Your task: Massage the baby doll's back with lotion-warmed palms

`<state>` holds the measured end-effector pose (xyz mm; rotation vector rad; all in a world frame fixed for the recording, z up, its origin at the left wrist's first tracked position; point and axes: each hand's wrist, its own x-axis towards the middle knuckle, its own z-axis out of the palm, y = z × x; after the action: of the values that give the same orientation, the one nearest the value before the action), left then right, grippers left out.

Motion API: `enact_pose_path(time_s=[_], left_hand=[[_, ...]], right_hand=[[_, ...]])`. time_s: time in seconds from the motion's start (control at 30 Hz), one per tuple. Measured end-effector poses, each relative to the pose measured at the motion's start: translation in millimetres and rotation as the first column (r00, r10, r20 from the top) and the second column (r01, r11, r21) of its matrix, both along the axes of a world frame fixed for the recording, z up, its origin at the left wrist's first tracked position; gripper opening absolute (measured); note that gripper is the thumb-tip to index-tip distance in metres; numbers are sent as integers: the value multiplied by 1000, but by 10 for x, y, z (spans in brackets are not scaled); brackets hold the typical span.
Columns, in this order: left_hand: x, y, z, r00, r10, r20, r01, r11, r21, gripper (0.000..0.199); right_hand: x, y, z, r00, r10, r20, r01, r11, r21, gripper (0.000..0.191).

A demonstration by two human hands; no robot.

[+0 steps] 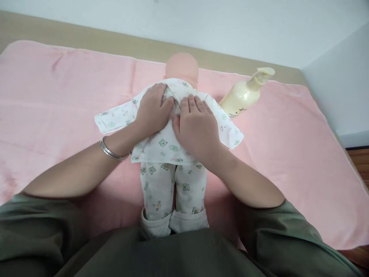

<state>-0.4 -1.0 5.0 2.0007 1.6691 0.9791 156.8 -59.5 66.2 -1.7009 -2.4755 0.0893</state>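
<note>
A baby doll with a smooth bald head lies stretched out before me, its feet toward my body and no face showing. It wears a white patterned top and matching trousers with turned-up cuffs. My left hand rests on the left of the doll's upper body, thumb apart from the fingers. Flat on the right side of the same area lies my right hand, fingers extended toward the head. A fold of the top shows between the two hands. Both palms are hidden.
Beneath the doll is a pink blanket on a beige surface. A pale yellow pump bottle stands tilted in view beside the doll's right-hand sleeve. White walls border the far side. A silver bangle circles my left wrist.
</note>
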Motion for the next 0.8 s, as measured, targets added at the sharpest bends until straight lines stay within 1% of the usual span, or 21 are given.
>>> enact_pose_path(time_s=[0.1, 0.17, 0.23, 0.33, 0.43, 0.6, 0.7, 0.8], left_hand=[[22, -6, 9, 999, 53, -10, -54, 997, -57, 61], [54, -40, 25, 998, 65, -6, -65, 997, -49, 63], [76, -65, 38, 998, 68, -11, -69, 996, -53, 63], [88, -78, 55, 997, 73, -33, -74, 996, -46, 62], [86, -76, 66, 996, 75, -44, -77, 996, -42, 62], [63, -64, 32, 998, 68, -1, -68, 997, -18, 55], [44, -51, 11, 998, 60, 17, -60, 998, 1, 53], [46, -64, 29, 998, 68, 3, -68, 998, 6, 53]], right_hand=[[32, 119, -36, 998, -6, -66, 2, 999, -53, 65], [58, 221, -80, 993, -55, -107, 48, 997, -68, 68], [69, 279, -119, 988, -94, -118, 89, 995, -51, 70], [66, 277, -145, 991, -80, -107, 78, 997, -21, 69], [64, 241, -132, 993, -57, -102, 57, 998, -3, 68], [76, 230, -127, 993, -51, -111, 51, 999, -4, 70], [97, 263, -152, 988, -47, -149, 47, 999, -1, 70], [132, 332, -161, 979, -41, -199, 38, 999, -20, 70]])
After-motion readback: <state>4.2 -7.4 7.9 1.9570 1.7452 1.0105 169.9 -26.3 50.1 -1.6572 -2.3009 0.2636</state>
